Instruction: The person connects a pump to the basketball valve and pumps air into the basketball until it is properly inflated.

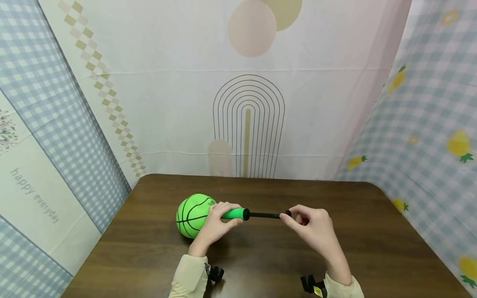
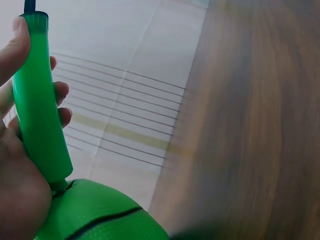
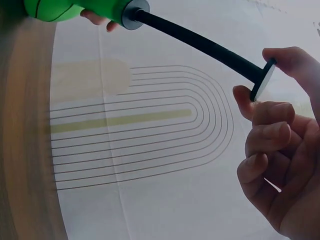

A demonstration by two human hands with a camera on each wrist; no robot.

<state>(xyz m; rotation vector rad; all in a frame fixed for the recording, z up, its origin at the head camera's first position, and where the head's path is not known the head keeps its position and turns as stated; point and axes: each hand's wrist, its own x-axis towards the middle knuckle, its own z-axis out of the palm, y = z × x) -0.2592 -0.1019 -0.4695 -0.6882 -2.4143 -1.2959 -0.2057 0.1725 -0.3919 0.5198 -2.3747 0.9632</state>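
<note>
A green hand pump (image 2: pixel 41 100) is joined at its end to a green ball (image 1: pixel 191 216) with black seam lines. My left hand (image 1: pixel 217 225) grips the pump's green barrel, fingers on one side and thumb on the other. Out of the barrel's far end extends a black plunger rod (image 3: pixel 200 44), capped by a flat round handle (image 3: pixel 263 80). My right hand (image 1: pixel 313 227) pinches that handle at its rim between thumb and forefinger, the other fingers loosely bent in the right wrist view. The valve at the joint is hidden from sight.
Beneath both hands spreads a brown wooden table (image 1: pixel 261 265). A white printed cloth (image 1: pixel 167 116) hangs behind it, with checked blue cloths at the left and right sides. Small black wrist cameras (image 1: pixel 215 273) sit on both wrists.
</note>
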